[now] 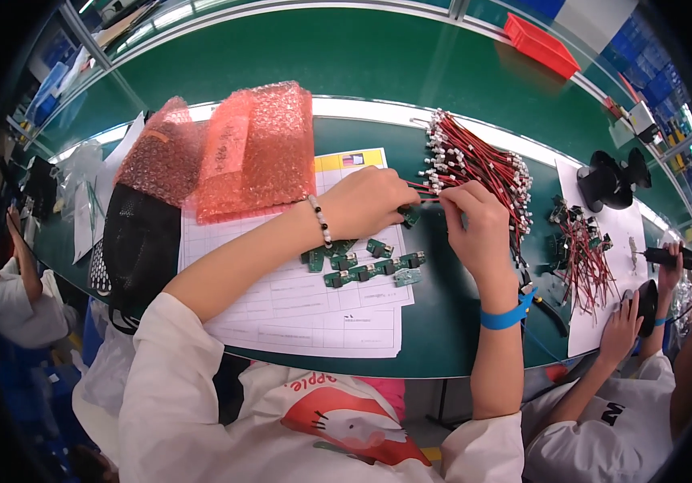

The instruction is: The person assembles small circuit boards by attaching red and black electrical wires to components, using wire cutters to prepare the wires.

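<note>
My left hand [368, 198] is closed on a small green circuit board [410, 215], which shows partly below its fingertips. A thin red wire [430, 200] spans the gap from there to my right hand [479, 225], whose thumb and fingers pinch its other end. Whether the wire is joined to the board is hidden by the left fingers. Under my left wrist, several more green boards [360, 274] lie on printed paper sheets [298, 302]. Just beyond my right hand is a large bundle of red and black wires [483, 165] with white connectors.
Pink bubble-wrap bags [257, 153] and a black bag [141, 241] lie at the left. Black-handled pliers [551, 314] rest right of my forearm. Farther right are wired boards [583, 258], a black spool [603, 181] and a co-worker's hands [624, 326]. A red tray [539, 46] stands far back.
</note>
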The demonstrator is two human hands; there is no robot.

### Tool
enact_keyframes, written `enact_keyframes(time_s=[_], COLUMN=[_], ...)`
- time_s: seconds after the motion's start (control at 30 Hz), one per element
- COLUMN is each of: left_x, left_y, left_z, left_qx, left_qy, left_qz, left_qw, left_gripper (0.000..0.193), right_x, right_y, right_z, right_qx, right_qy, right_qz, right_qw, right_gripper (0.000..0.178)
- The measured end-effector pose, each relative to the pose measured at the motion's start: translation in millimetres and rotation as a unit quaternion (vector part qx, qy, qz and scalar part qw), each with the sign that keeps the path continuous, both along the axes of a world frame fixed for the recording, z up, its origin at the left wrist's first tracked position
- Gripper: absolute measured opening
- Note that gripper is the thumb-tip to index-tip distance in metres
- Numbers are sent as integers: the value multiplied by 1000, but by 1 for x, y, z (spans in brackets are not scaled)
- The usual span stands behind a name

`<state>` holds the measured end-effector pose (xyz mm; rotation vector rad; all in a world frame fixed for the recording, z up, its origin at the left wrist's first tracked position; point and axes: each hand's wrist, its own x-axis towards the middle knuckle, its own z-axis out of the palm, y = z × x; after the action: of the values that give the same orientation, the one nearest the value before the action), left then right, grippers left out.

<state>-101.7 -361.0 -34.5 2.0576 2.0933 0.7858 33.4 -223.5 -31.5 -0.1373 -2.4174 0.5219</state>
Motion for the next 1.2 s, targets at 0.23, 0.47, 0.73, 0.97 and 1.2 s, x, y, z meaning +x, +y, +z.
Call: enact_keyframes(time_s=[0.23, 0.47, 0.73, 0.97, 1.2], left_x=[-3, 5, 16, 21, 23], left_y=[8, 9, 6, 3, 2], left_z=[-11, -8, -5, -8, -10], left_qx=[42, 128, -10, 55, 75], left_qy=[52, -223, -554, -438, -390], left_qz=[-18, 114, 187, 174, 177], left_qw=[998, 960, 811, 880, 901], left_gripper=[16, 13, 15, 9, 6], right_x=[-5, -8, -4, -5, -3], right_y=[1, 2, -5, -23, -24], right_z=[-14, -15, -2, -3, -5], right_qx=[-6, 47, -156, -460, -309], right_qy=[-52, -39, 47, -67, -84], right_qz=[28, 10, -49, -15, -24], right_qw=[998, 998, 985, 885, 947], right_gripper=[8, 6, 7, 4, 7])
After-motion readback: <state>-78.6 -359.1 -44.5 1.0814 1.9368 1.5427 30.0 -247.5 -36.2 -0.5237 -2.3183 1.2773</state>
